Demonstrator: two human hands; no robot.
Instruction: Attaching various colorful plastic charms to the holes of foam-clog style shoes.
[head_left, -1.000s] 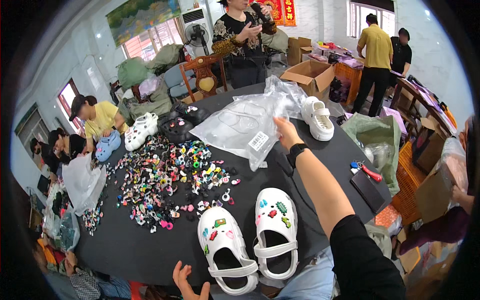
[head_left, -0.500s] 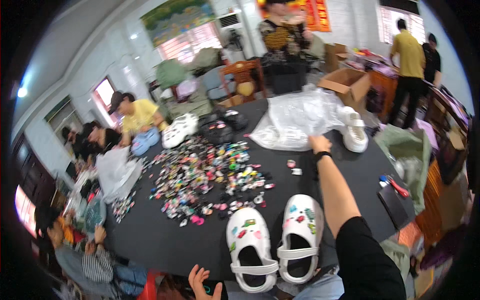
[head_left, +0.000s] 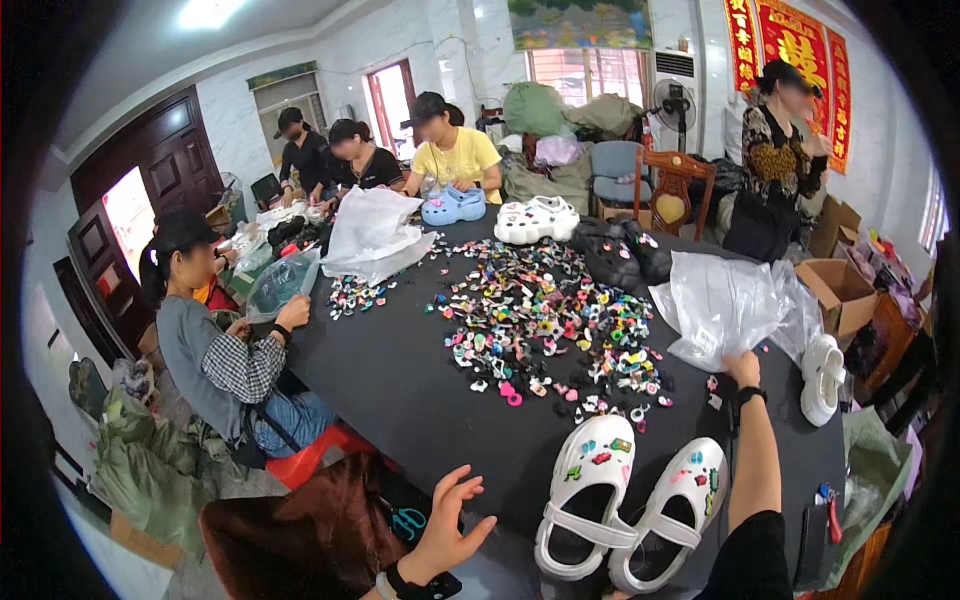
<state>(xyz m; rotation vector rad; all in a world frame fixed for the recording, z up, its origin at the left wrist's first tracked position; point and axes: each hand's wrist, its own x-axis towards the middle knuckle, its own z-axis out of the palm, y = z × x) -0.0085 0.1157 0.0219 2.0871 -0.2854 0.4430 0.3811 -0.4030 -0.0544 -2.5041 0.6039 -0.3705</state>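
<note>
Both white clogs (head_left: 588,527) at five o'clock already wear charms (head_left: 601,458), unbagged; your right hand (head_left: 743,370) pinches the plastic bag (head_left: 722,308) at three; your left hand (head_left: 445,530) is empty.

Many charms (head_left: 555,310) too small for identification

Room brightly and evenly lit. Light cast by ceiling lamp (head_left: 210,12), burnt out to white; daylight admitted through window (head_left: 590,75) and open doorway (head_left: 128,222), both washed out. Faint sheen seen on plastic bag (head_left: 715,310). White clogs (head_left: 595,476) rendered near-white with soft shading. Straight edges bowed toward rim by fisheye lens; corners swallowed in black. Table (head_left: 400,380) rendered reasonably sharp; far background softened.
</note>
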